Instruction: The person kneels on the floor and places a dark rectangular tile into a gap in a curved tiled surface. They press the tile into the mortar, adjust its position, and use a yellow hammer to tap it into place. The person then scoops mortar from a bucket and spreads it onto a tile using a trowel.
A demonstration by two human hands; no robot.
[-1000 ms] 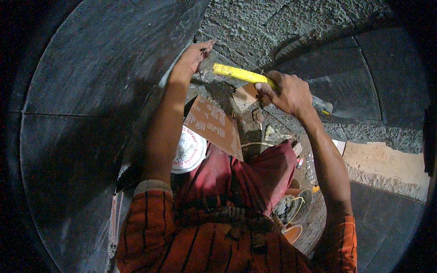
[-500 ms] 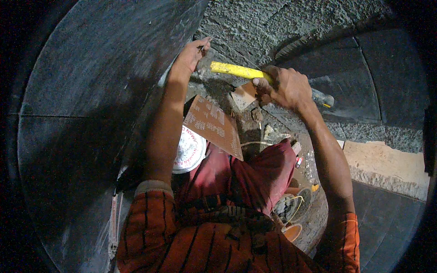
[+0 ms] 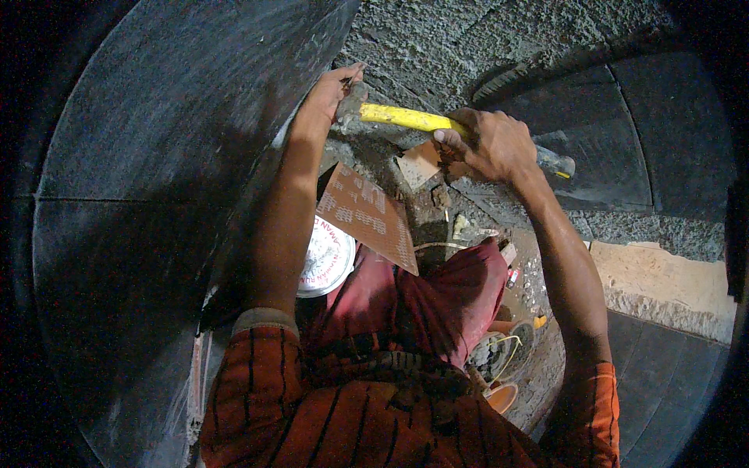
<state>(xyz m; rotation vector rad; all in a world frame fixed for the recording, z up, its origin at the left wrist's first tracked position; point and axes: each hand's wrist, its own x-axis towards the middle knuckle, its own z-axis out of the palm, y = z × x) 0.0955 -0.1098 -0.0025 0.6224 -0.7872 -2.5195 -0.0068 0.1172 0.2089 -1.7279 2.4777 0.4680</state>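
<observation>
My right hand [image 3: 495, 147] is wrapped round a hammer [image 3: 406, 118] with a yellow handle and a dark grip end. Its head lies to the left, close beside my left hand [image 3: 324, 100]. That hand is pinched near the foot of the dark tiled wall [image 3: 172, 109], where it meets rough grey mortar [image 3: 452, 47]. Something thin and dark shows between its fingertips, too small to name. Below my hands, a brown tile [image 3: 367, 214] with pale raised marks leans over my lap, next to a round white lid [image 3: 328, 261].
A small tan tile piece [image 3: 420, 164] lies among rubble under the hammer. Dark tiles [image 3: 573, 129] and a beige slab [image 3: 663, 281] are on the right. Lower right, a bucket [image 3: 491, 355] stands near an orange rim [image 3: 502, 398].
The hammer has tilted slightly, and its head now shows beside my left hand. My left hand keeps its place and its pinch.
</observation>
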